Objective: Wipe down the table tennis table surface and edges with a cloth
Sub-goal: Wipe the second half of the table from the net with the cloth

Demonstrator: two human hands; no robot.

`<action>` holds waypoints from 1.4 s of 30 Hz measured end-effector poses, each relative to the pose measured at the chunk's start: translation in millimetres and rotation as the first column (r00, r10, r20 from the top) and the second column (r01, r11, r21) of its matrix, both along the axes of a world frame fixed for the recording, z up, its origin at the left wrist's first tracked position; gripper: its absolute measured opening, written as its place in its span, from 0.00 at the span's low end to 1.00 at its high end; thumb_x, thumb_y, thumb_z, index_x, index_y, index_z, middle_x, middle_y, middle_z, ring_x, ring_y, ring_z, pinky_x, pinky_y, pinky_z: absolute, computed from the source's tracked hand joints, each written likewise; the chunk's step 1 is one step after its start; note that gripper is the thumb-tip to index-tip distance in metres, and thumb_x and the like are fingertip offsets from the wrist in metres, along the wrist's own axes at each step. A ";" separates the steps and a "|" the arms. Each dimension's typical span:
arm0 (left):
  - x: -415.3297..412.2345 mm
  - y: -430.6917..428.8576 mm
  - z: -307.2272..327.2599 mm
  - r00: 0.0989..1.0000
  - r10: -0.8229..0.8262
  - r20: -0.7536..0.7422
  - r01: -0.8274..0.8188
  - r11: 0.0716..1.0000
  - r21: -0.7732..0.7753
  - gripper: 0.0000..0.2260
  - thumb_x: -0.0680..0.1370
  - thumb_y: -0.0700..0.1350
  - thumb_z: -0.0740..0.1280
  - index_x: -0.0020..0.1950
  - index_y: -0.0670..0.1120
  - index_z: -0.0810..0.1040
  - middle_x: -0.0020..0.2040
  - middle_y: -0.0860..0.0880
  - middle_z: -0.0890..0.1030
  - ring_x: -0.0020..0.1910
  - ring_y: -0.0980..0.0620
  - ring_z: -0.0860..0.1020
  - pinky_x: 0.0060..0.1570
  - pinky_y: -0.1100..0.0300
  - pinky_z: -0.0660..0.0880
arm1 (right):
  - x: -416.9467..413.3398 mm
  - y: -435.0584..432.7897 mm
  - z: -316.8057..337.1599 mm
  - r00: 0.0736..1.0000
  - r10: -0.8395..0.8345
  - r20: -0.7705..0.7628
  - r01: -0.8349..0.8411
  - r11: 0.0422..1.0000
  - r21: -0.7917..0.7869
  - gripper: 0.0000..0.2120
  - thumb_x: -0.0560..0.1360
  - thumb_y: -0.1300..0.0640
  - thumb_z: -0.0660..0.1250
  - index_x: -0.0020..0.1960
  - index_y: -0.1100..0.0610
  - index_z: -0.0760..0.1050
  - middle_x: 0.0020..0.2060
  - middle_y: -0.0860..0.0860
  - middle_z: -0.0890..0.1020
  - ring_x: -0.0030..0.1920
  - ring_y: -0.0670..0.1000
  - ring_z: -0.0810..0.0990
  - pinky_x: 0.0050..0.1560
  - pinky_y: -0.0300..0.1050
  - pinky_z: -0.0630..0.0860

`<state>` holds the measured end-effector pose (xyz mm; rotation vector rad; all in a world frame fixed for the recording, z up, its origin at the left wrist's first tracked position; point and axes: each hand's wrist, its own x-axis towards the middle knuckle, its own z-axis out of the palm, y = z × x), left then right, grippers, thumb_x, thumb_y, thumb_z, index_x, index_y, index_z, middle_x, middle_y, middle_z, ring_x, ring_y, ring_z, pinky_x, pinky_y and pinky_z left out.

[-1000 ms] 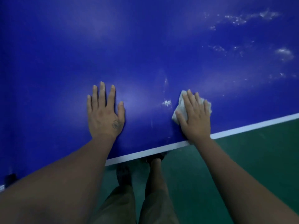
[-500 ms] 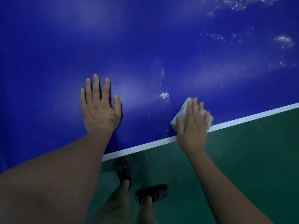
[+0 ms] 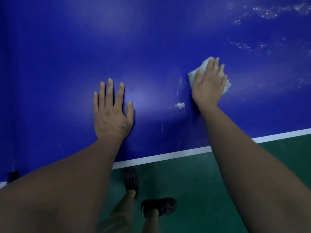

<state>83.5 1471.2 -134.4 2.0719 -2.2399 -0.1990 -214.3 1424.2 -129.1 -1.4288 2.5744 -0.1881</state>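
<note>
Pressing a crumpled white cloth [image 3: 199, 70] onto the blue table tennis table [image 3: 151, 39] with the right hand [image 3: 208, 84], fingers straight and close together, laid flat over the cloth rather than curled round it; cloth lying on the playing surface, well in from the white edge line [image 3: 168, 155], showing at the fingertips and on both sides of the hand; resting the left hand [image 3: 111, 113] palm-down on bare blue to the left, fingers straight, slightly spread, holding nothing; facing whitish smears [image 3: 180, 105] between the hands and scattered specks [image 3: 269, 11] far right; standing in black clogs [image 3: 130, 179] on green floor [image 3: 202, 190] beside the table.
</note>
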 end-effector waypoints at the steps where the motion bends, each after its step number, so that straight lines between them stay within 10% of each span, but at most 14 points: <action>1: -0.1 0.1 -0.1 1.000 0.000 -0.004 0.000 1.000 -0.005 0.29 0.88 0.60 0.50 0.88 0.51 0.56 0.89 0.46 0.52 0.88 0.45 0.47 0.86 0.42 0.48 | 1.6 -19.4 0.3 1.000 -0.015 0.000 0.015 1.000 0.004 0.30 0.90 0.46 0.46 0.88 0.57 0.50 0.88 0.52 0.51 0.88 0.57 0.48 0.86 0.59 0.47; 8: 0.7 0.6 -1.9 1.000 -0.009 0.007 0.009 0.999 -0.031 0.29 0.88 0.60 0.51 0.88 0.51 0.57 0.89 0.45 0.53 0.88 0.44 0.48 0.86 0.42 0.49 | 37.3 -56.9 -2.1 0.976 0.217 0.011 -0.217 0.976 -0.016 0.35 0.87 0.38 0.48 0.88 0.55 0.51 0.88 0.52 0.54 0.88 0.57 0.50 0.86 0.60 0.47; 15: 0.6 0.1 -3.1 1.000 -0.010 0.007 0.010 1.000 -0.020 0.29 0.88 0.60 0.50 0.88 0.51 0.56 0.89 0.45 0.52 0.88 0.44 0.48 0.86 0.42 0.48 | 41.6 180.0 -8.8 0.725 0.689 0.020 -0.689 0.724 0.019 0.35 0.88 0.39 0.54 0.89 0.53 0.51 0.88 0.50 0.53 0.88 0.56 0.51 0.85 0.64 0.52; 20: 0.7 -1.6 -2.1 1.000 -0.007 0.019 0.007 1.000 -0.007 0.29 0.88 0.60 0.49 0.88 0.51 0.55 0.89 0.45 0.51 0.88 0.44 0.47 0.86 0.42 0.47 | 6.1 209.8 -4.2 0.829 0.559 0.030 -0.559 0.824 0.089 0.32 0.89 0.41 0.50 0.88 0.56 0.54 0.88 0.51 0.55 0.88 0.56 0.53 0.85 0.64 0.53; 27: 1.4 0.9 -1.0 1.000 -0.012 0.005 0.012 1.000 -0.003 0.29 0.88 0.60 0.50 0.88 0.51 0.55 0.89 0.45 0.51 0.88 0.43 0.47 0.86 0.42 0.48 | 39.7 24.8 -2.6 0.997 0.075 0.018 -0.075 0.997 0.021 0.33 0.89 0.41 0.49 0.88 0.56 0.51 0.88 0.53 0.54 0.88 0.58 0.50 0.85 0.63 0.49; 31: 0.2 -0.6 -0.3 1.000 -0.012 -0.006 0.012 1.000 -0.008 0.29 0.88 0.59 0.52 0.88 0.51 0.57 0.89 0.45 0.52 0.88 0.43 0.48 0.86 0.42 0.48 | 89.2 -9.9 -6.3 0.972 0.234 -0.020 -0.234 0.972 0.008 0.33 0.89 0.40 0.46 0.89 0.55 0.50 0.88 0.54 0.53 0.88 0.58 0.50 0.85 0.62 0.49; 36: 1.5 -0.1 -0.5 1.000 -0.013 0.003 0.013 1.000 -0.011 0.29 0.88 0.59 0.51 0.88 0.50 0.56 0.89 0.44 0.52 0.88 0.43 0.49 0.86 0.41 0.48 | 134.9 152.5 -14.8 0.781 0.625 0.002 -0.624 0.780 -0.052 0.34 0.88 0.43 0.56 0.88 0.56 0.52 0.88 0.54 0.53 0.88 0.58 0.51 0.85 0.66 0.54; 42: 0.8 0.9 -3.4 1.000 -0.010 0.001 0.010 1.000 0.001 0.29 0.88 0.60 0.50 0.88 0.51 0.56 0.89 0.45 0.51 0.88 0.43 0.48 0.86 0.41 0.48 | 66.7 206.5 -9.4 0.811 0.585 0.014 -0.585 0.810 0.051 0.30 0.90 0.44 0.49 0.88 0.55 0.53 0.88 0.52 0.55 0.88 0.58 0.52 0.83 0.68 0.56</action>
